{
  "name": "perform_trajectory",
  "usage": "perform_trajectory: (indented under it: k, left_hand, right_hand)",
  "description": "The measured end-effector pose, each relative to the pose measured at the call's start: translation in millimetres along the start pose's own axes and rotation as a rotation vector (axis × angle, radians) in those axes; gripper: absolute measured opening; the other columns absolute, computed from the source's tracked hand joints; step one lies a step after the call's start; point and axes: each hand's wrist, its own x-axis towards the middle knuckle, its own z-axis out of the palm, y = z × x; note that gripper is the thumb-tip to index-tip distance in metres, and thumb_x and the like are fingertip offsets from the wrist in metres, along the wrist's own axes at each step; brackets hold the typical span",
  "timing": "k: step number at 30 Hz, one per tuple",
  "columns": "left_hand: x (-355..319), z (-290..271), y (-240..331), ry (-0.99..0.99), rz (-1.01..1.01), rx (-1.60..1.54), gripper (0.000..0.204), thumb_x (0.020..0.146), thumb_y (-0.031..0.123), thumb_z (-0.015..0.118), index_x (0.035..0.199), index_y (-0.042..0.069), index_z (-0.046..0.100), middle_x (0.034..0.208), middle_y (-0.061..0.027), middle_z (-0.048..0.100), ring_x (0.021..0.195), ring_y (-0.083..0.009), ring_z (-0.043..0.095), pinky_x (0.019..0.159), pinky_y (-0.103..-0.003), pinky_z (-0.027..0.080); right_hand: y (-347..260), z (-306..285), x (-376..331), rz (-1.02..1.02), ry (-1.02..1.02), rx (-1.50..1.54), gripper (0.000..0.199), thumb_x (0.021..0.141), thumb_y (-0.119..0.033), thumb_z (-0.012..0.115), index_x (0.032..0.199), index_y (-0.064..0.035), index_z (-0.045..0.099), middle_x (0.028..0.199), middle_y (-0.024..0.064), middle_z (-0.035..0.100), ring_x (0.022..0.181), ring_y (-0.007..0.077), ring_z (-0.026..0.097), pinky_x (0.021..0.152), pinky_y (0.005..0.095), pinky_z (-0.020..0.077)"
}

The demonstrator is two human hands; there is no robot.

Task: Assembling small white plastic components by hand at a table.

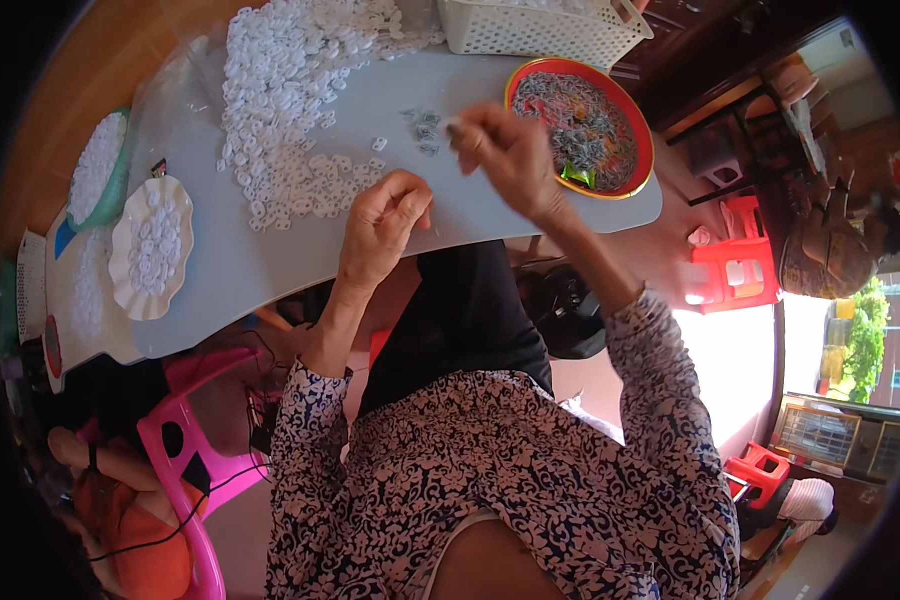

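Seemingly handling tabs (270, 110), left hand (384, 222) and right hand (510, 152) pinch narrowly, holding what I can't tell, probably needing steady aim next.

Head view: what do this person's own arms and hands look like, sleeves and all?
Each grip is a bare hand, left hand and right hand, with no glove. The left sleeve and right sleeve match: pale floral print with dark navy, ending partway down the forearms. Neither wrist shows a watch. Blur hides whether the right fingers wear rings.
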Motion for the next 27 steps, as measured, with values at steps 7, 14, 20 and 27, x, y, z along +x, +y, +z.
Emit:
perform_trajectory:
  k: [7, 14, 20, 27]
  left_hand:
    - [0.2, 14.1, 9.5, -0.012, -0.088, 0.000, 0.017, 0.090, 0.014, 0.051, 0.078, 0.001, 0.054, 0.059, 0.0019, 0.047, 0.055, -0.0031, 0.041, 0.049, -0.021, 0.034]
    - [-6.4, 4.2, -0.9, 0.069, -0.014, -0.083, 0.020, 0.091, 0.015, 0.049, 0.077, 0.001, 0.052, 0.061, 0.0022, 0.047, 0.056, -0.0041, 0.040, 0.051, -0.021, 0.034]
    - [-7.4, 7.8, 14.1, 0.068, -0.050, -0.029, 0.020, 0.092, 0.016, 0.049, 0.079, 0.000, 0.051, 0.061, 0.0000, 0.048, 0.057, -0.0055, 0.041, 0.051, -0.022, 0.035]
    - [-6.7, 9.4, 11.3, 0.069, -0.008, -0.005, 0.021, 0.093, 0.017, 0.048, 0.081, 0.000, 0.052, 0.061, -0.0024, 0.048, 0.057, -0.0079, 0.043, 0.052, -0.023, 0.037]
  right_hand:
    - [14.4, -123.9, 151.6, -0.462, 0.421, -0.745, 0.020, 0.080, -0.017, 0.064, 0.073, 0.0021, 0.065, 0.063, 0.0113, 0.062, 0.054, 0.0149, 0.056, 0.049, 0.0307, 0.0433]
    - [14.2, -2.3, 101.9, -0.376, -0.121, -0.568, 0.008, 0.077, -0.011, 0.063, 0.082, -0.0054, 0.066, 0.069, 0.0105, 0.062, 0.059, 0.0158, 0.059, 0.061, 0.0282, 0.0482]
    - [23.8, 35.4, 81.7, -0.438, -0.557, -0.688, 0.016, 0.078, -0.006, 0.061, 0.093, -0.0020, 0.065, 0.085, 0.0128, 0.064, 0.074, 0.0284, 0.061, 0.068, 0.0351, 0.0495]
    - [22.7, 41.0, 82.3, -0.265, -0.588, -0.733, 0.011, 0.078, -0.007, 0.060, 0.086, 0.0002, 0.063, 0.085, 0.0130, 0.064, 0.073, 0.0300, 0.061, 0.069, 0.0359, 0.0489]
